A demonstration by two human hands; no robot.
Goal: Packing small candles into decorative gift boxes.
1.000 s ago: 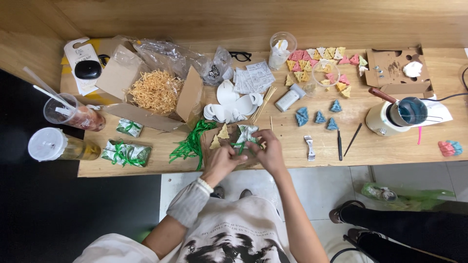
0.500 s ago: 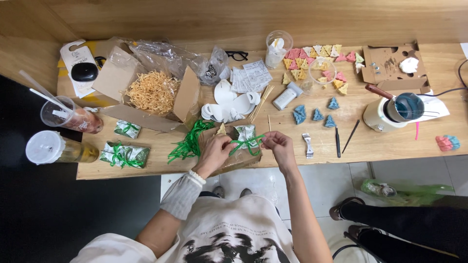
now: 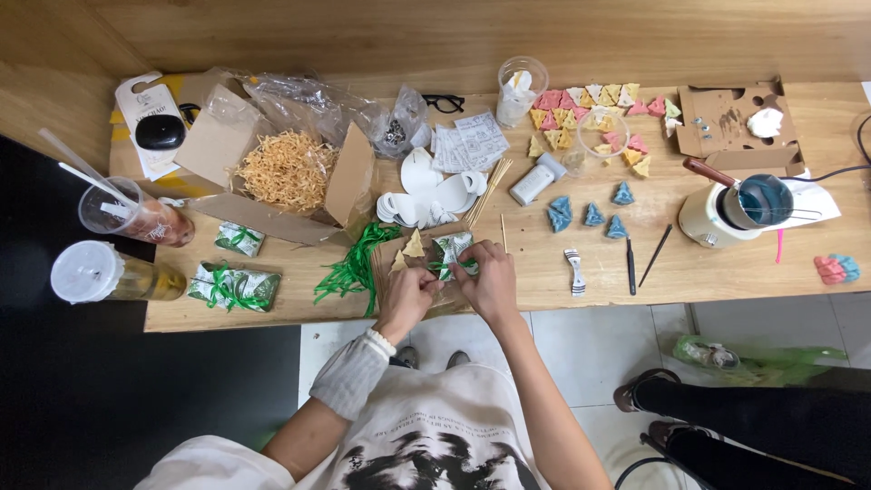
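My left hand (image 3: 409,295) and my right hand (image 3: 491,279) meet at the front edge of the wooden table (image 3: 581,272). Between them they pinch a green ribbon (image 3: 445,269) that runs over a small white-and-green wrapped packet (image 3: 451,246). Two pale yellow triangular pieces (image 3: 413,245) lie just left of the packet. A loose bundle of green ribbon strands (image 3: 349,263) hangs off to the left of my left hand. My fingers hide part of the ribbon.
Two ribbon-tied packets (image 3: 233,286) lie at the left, beside two lidded drink cups (image 3: 91,272). An open cardboard box of straw-like filler (image 3: 288,170) stands behind. Coloured triangular pieces (image 3: 590,113), blue ones (image 3: 590,215), a pot of blue liquid (image 3: 758,201) and thin tools (image 3: 630,265) lie right.
My hands spread apart along the ribbon half a second ago, and have now drawn back together over the packet. The packet has stayed in nearly the same spot.
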